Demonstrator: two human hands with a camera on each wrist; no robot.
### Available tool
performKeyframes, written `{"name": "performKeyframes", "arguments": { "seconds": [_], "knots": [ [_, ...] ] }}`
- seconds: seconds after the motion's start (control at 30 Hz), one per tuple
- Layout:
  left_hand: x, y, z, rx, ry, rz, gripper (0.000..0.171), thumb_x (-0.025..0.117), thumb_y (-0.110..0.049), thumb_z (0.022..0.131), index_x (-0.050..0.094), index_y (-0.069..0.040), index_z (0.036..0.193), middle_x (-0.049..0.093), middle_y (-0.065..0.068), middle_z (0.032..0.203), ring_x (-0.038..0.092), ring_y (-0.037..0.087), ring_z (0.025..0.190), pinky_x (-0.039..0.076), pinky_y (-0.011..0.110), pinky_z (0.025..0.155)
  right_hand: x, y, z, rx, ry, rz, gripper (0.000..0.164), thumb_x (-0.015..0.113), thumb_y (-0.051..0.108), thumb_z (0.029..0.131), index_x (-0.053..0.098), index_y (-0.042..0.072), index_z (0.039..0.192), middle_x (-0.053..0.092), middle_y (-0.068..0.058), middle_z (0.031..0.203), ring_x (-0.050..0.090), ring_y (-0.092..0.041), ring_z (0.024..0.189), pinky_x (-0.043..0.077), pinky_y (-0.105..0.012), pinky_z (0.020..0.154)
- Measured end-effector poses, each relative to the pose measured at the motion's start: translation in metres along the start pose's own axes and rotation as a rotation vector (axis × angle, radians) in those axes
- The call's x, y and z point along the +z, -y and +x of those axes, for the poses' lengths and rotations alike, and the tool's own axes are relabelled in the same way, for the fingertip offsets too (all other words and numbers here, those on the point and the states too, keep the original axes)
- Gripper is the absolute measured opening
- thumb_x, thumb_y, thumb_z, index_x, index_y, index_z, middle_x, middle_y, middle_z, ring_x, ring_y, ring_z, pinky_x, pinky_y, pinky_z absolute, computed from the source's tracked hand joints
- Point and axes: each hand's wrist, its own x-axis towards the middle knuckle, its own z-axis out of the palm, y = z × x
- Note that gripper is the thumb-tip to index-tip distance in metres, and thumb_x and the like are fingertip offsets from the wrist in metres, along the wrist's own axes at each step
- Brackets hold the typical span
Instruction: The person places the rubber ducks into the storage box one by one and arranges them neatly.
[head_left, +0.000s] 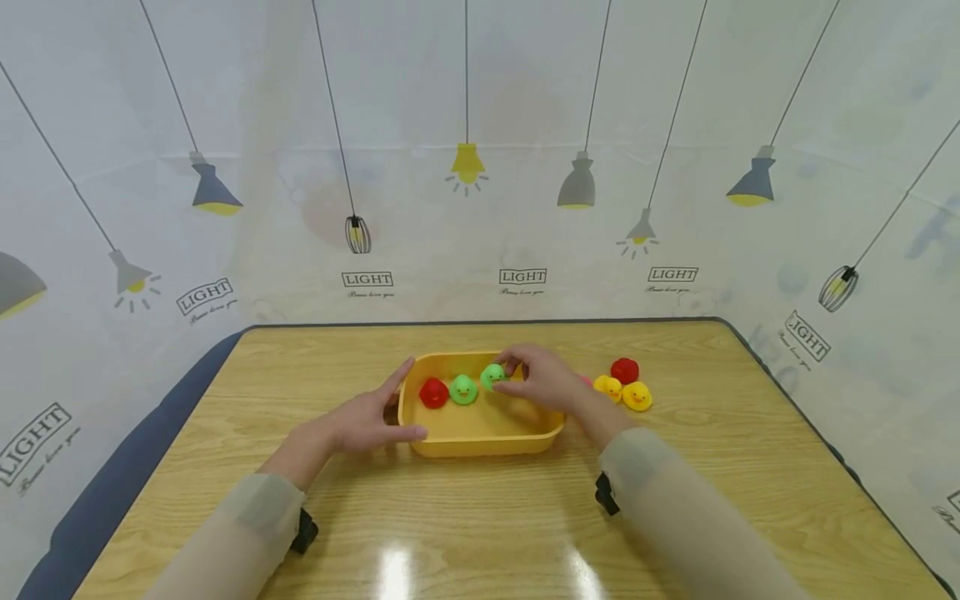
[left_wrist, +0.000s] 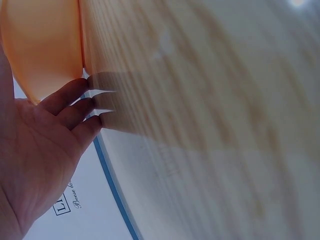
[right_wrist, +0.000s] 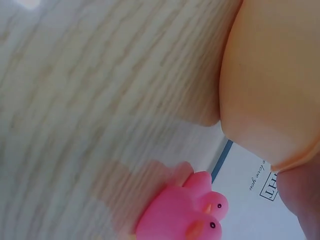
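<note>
My right hand point(head_left: 546, 379) reaches over the yellow tray point(head_left: 480, 447) and pinches a green rubber duck point(head_left: 492, 377) between thumb and fingers, above the tray floor. Inside the tray, toward its left end, sit a red rubber duck point(head_left: 433, 393) and a second green duck point(head_left: 462, 389). Around the left end of the tray my left hand point(head_left: 367, 419) is spread, its thumb at the near corner of the rim. In the left wrist view, the other fingers point(left_wrist: 75, 110) of that hand extend along the tray's outer wall point(left_wrist: 45, 45).
Right of the tray stand two yellow ducks point(head_left: 637, 396) and a red duck point(head_left: 625, 370). Pink ducks point(right_wrist: 175, 215) show beside the tray in the right wrist view, mostly hidden behind my arm in the head view. A patterned curtain point(head_left: 450, 233) borders the wooden table point(head_left: 465, 525).
</note>
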Motion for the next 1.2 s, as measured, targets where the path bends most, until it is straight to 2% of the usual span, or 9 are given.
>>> {"name": "performKeyframes", "arguments": {
  "seconds": [0.27,0.5,0.67,0.8,0.97,1.2],
  "knots": [
    [0.001,-0.002,0.001,-0.016,-0.006,0.007,0.126,0.077,-0.074,0.091,-0.005,-0.034,0.178,0.058,0.018,0.163,0.056,0.041,0.149,0.037,0.065,0.129,0.005,0.001,0.000,0.103,0.024,-0.064,0.037,0.085,0.037,0.098,0.075,0.018,0.128,0.070,0.003,0.107,0.058,-0.018,0.092,0.050,-0.034,0.084],
    [0.001,0.000,0.000,-0.009,-0.010,0.002,0.126,0.077,-0.073,0.091,-0.007,-0.036,0.177,0.059,0.019,0.162,0.057,0.041,0.148,0.037,0.066,0.129,0.009,0.005,0.003,0.110,0.040,-0.209,0.037,0.084,0.041,0.099,0.075,0.019,0.127,0.071,0.006,0.102,0.060,-0.015,0.090,0.053,-0.036,0.090],
    [0.001,0.000,-0.001,-0.002,-0.012,0.008,0.125,0.077,-0.073,0.092,-0.008,-0.037,0.177,0.059,0.019,0.162,0.056,0.042,0.149,0.037,0.066,0.129,0.011,0.007,0.004,0.112,0.051,-0.267,0.036,0.084,0.040,0.099,0.075,0.020,0.127,0.074,0.006,0.102,0.063,-0.014,0.091,0.055,-0.038,0.093],
    [0.001,-0.002,-0.001,0.000,-0.010,0.007,0.125,0.077,-0.072,0.092,-0.009,-0.039,0.176,0.058,0.019,0.163,0.054,0.043,0.151,0.035,0.066,0.130,0.012,0.007,0.002,0.118,0.047,-0.278,0.038,0.084,0.040,0.098,0.074,0.020,0.128,0.075,0.007,0.103,0.063,-0.013,0.090,0.055,-0.038,0.093],
    [0.002,-0.004,0.000,-0.006,-0.002,0.005,0.125,0.076,-0.073,0.092,-0.009,-0.037,0.177,0.057,0.020,0.163,0.055,0.043,0.151,0.036,0.067,0.129,0.011,0.006,0.000,0.129,0.050,-0.261,0.039,0.084,0.039,0.099,0.071,0.021,0.131,0.076,0.008,0.105,0.063,-0.012,0.085,0.054,-0.036,0.089],
    [0.003,-0.003,0.000,0.003,-0.007,0.011,0.125,0.077,-0.072,0.092,-0.008,-0.036,0.177,0.059,0.019,0.162,0.056,0.043,0.149,0.037,0.066,0.128,0.011,0.008,-0.001,0.136,0.050,-0.247,0.034,0.083,0.037,0.100,0.071,0.023,0.129,0.078,0.008,0.109,0.066,-0.012,0.094,0.056,-0.038,0.096]
  ]
}}
